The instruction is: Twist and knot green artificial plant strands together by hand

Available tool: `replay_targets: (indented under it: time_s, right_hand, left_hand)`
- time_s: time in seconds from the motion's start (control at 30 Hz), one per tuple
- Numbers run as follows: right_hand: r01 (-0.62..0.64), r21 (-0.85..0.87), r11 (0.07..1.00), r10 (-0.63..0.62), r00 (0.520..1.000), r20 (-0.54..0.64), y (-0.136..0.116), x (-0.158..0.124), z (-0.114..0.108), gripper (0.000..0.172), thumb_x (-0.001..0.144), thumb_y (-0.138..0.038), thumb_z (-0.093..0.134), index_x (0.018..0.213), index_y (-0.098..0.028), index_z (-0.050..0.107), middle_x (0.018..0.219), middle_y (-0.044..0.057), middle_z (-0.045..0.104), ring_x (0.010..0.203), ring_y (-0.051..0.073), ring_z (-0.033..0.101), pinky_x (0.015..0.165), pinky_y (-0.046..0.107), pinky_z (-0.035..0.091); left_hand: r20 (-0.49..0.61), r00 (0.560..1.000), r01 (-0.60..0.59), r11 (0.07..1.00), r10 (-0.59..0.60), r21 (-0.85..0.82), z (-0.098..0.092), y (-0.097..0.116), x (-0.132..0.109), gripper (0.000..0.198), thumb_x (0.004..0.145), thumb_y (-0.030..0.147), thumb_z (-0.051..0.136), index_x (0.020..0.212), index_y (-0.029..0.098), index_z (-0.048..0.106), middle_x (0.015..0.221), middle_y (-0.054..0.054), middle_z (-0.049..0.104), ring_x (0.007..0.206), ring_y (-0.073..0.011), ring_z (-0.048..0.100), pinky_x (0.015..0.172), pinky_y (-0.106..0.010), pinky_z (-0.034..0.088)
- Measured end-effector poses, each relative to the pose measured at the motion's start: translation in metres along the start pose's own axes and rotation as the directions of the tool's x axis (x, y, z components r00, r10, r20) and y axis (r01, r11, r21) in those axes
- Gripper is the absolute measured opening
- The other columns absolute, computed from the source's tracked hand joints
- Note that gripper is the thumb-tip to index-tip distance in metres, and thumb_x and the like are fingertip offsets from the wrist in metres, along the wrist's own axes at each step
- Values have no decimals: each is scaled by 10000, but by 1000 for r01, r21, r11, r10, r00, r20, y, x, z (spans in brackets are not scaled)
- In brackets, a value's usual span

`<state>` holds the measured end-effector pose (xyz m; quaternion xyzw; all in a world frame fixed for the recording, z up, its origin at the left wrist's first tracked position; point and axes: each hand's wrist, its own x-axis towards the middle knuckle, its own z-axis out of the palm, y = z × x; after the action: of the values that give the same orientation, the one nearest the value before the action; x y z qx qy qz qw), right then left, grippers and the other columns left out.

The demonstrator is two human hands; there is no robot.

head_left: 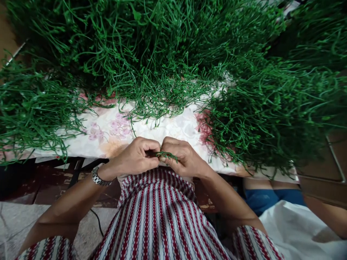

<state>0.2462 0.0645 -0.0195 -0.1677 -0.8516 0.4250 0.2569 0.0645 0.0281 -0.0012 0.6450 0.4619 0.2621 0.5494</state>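
Both hands meet at the near edge of a floral cloth point(173, 128), close to my body. Curled fingers of my left hand point(139, 156) come from the left, a metal watch on that wrist, pinching at the end of some thin green stems point(168, 155). From the right, my right hand point(182, 156) has its thumb and fingers closed on the same stems, its knuckles touching my left hand. A large tangled heap of green stems with small buds point(151, 43) lies beyond the hands.
Another pile of stems point(32, 108) is at the left and a further one point(265, 112) at the right. At the lower right sits a person in blue shorts and a white garment point(295, 227). A dark cable hangs below the table at the left.
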Motion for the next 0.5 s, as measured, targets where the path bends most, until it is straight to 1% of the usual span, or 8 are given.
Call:
replay_targets:
  time_s: [0.1, 0.17, 0.27, 0.4, 0.5]
  right_hand:
    - [27, -102, 994, -20, 997, 71, -1, 0, -3, 139, 839, -145, 433, 707, -158, 475, 680, 17, 441, 660, 124, 435, 589, 240, 343]
    - [43, -130, 991, -28, 993, 111, -1, 0, -4, 130, 811, -125, 436, 689, -164, 457, 673, 10, 418, 648, 122, 419, 581, 242, 322]
    - [39, -117, 992, -21, 989, 145, -3, 1, -6, 134, 776, -95, 439, 664, -167, 434, 665, -5, 384, 619, 104, 391, 555, 229, 295]
    - [32, -85, 996, -19, 987, 157, -5, 1, -8, 142, 742, -57, 433, 652, -165, 415, 664, -12, 366, 597, 88, 368, 541, 218, 276]
    - [29, -51, 998, -20, 985, 174, -4, 2, -10, 143, 740, -57, 434, 651, -167, 408, 670, -10, 370, 611, 90, 373, 548, 217, 288]
  left_hand:
    - [-4, 1000, 7, 1000, -7, -8, 4, 1, 0, 145, 621, 67, 460, 519, 140, 388, 532, 60, 287, 517, -48, 265, 457, -173, 208]
    - [-7, 1000, 10, 1000, -10, -2, 6, 1, 1, 149, 605, 65, 436, 504, 146, 362, 532, 56, 278, 521, -52, 269, 460, -177, 206]
    - [3, 1000, 24, 1000, -24, 11, 8, 1, 1, 147, 594, 73, 419, 499, 153, 340, 536, 50, 281, 522, -57, 278, 460, -183, 205]
    - [46, 997, 60, 998, -59, -5, 8, 0, 2, 111, 610, 94, 429, 513, 142, 406, 539, 46, 320, 529, -62, 301, 471, -182, 233]
    - [59, 994, 93, 995, -92, -20, 6, 2, 3, 122, 615, 107, 443, 502, 140, 412, 531, 46, 314, 522, -61, 294, 466, -180, 232]
